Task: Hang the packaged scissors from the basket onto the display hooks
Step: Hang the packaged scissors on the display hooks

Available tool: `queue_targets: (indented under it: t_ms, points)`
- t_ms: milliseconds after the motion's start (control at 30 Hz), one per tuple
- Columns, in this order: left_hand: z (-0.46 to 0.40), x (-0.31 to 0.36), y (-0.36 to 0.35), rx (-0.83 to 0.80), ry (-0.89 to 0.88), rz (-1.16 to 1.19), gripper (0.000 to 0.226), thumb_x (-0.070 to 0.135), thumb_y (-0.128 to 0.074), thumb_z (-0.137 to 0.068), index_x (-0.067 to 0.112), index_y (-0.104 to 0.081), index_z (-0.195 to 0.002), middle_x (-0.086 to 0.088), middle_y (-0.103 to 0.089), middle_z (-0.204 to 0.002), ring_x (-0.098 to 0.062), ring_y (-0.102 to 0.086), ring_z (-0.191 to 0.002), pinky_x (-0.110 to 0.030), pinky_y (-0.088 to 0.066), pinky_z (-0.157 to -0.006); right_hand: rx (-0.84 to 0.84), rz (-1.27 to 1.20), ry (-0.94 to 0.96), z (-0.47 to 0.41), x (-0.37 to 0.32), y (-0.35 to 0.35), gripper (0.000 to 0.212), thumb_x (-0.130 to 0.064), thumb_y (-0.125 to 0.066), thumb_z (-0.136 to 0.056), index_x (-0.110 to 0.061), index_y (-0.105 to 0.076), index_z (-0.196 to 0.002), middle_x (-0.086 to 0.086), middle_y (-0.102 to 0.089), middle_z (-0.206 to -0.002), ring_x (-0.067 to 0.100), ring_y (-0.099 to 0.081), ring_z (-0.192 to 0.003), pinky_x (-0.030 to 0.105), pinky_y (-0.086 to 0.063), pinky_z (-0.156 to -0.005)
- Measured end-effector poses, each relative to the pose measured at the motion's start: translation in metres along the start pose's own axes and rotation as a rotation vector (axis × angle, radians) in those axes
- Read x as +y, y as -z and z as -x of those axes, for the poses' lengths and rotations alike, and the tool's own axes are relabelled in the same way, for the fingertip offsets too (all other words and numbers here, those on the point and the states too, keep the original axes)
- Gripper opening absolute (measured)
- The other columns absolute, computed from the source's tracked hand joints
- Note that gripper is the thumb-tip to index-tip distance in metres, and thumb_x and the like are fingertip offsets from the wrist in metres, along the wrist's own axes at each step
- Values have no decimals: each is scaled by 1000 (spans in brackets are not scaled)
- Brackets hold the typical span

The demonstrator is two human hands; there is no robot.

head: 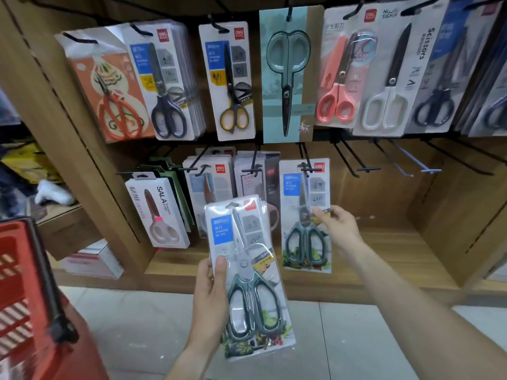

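While the left hand grips a glossy pack of green-handled scissors by its left edge, thumb pressed on the front, the right hand reaches forward and pinches the right edge of a matching pack hanging on a lower hook. To the right, bare black hooks jut out over the wooden shelf, open room there. Red slatted basket sits low left, beside the tiled floor.
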State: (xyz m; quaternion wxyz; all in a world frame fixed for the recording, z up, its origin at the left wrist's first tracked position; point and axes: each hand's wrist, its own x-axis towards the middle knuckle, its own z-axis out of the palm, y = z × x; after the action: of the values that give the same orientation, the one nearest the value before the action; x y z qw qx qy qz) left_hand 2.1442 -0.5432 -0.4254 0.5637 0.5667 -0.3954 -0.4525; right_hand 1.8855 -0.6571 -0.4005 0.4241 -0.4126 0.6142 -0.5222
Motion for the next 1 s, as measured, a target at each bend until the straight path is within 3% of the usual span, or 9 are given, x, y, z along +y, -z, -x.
queue_targets:
  t_ms: [133, 233, 400, 467, 633, 767, 867, 933, 1000]
  points:
    - [-4, 6, -12, -49, -43, 9, 23, 45, -52, -106, 24, -61, -110, -2, -80, -108, -24, -77, -104, -58, -58, -96, 2, -17, -67, -31, 2, -5, 30, -28, -69, -99, -9, -62, -121, 5, -69, -118, 11, -67, -84, 23, -49, -65]
    - [-10, 7, -16, -87, -57, 4, 20, 47, -53, -105, 30, -61, -110, 0, -79, -109, -21, -77, -105, -56, -59, -97, -4, -19, -87, -44, 0, -4, 54, -29, -72, -98, -3, -53, -141, 7, -64, -134, 15, -64, -93, 24, -48, -75]
    - [-17, 7, -21, -144, -64, -1, 17, 52, -54, -104, 37, -62, -106, 1, -78, -113, -23, -76, -108, -58, -58, -98, 202, 151, -61, -33, 0, -6, 65, -34, -79, -91, -10, -50, -144, 7, -63, -137, 24, -62, -117, 36, -47, -98]
    - [-15, 6, -23, -144, -60, 20, 21, 49, -53, -105, 30, -60, -110, 0, -79, -111, -22, -76, -106, -56, -59, -96, 308, 129, 21, -1, -2, -11, 55, -41, -79, -90, -13, -58, -133, 0, -68, -120, 19, -64, -110, 32, -48, -88]
    - [-9, 2, -30, -146, -44, 47, 26, 48, -56, -103, 23, -61, -113, -2, -78, -110, -25, -76, -105, -51, -60, -94, -61, -104, 42, 99, 14, -40, 44, -44, -85, -77, -20, -67, -109, 2, -71, -99, 15, -67, -85, 26, -50, -72]
    - [-5, -3, -32, -158, -18, 39, 27, 49, -62, -101, 26, -62, -115, 0, -78, -112, -22, -76, -107, -54, -58, -98, -33, -176, -51, 108, 35, -46, 52, -26, -92, -74, -20, -64, -117, 6, -76, -99, 22, -74, -90, 22, -54, -59]
    - [-2, -7, -31, -135, 19, 64, 30, 55, -62, -98, 28, -61, -112, 1, -79, -108, -21, -76, -105, -55, -57, -99, -91, -238, -114, 105, 43, -38, 55, -29, -91, -77, -20, -65, -124, 3, -77, -108, 18, -75, -98, 23, -56, -67]
    - [-2, -7, -30, -144, 55, 75, 28, 58, -57, -101, 31, -60, -104, -1, -79, -106, -25, -76, -104, -57, -56, -99, -114, -289, -135, 105, 46, -31, 73, -43, -96, -68, -17, -66, -129, 5, -74, -121, 20, -72, -111, 33, -58, -89]
    - [-3, -8, -28, -144, 78, 112, 19, 47, -55, -106, 28, -59, -107, 0, -79, -108, -24, -75, -106, -55, -55, -102, -135, -344, -117, 108, 44, -22, 57, -33, -89, -74, -13, -68, -123, 10, -76, -119, 20, -73, -107, 43, -54, -99]
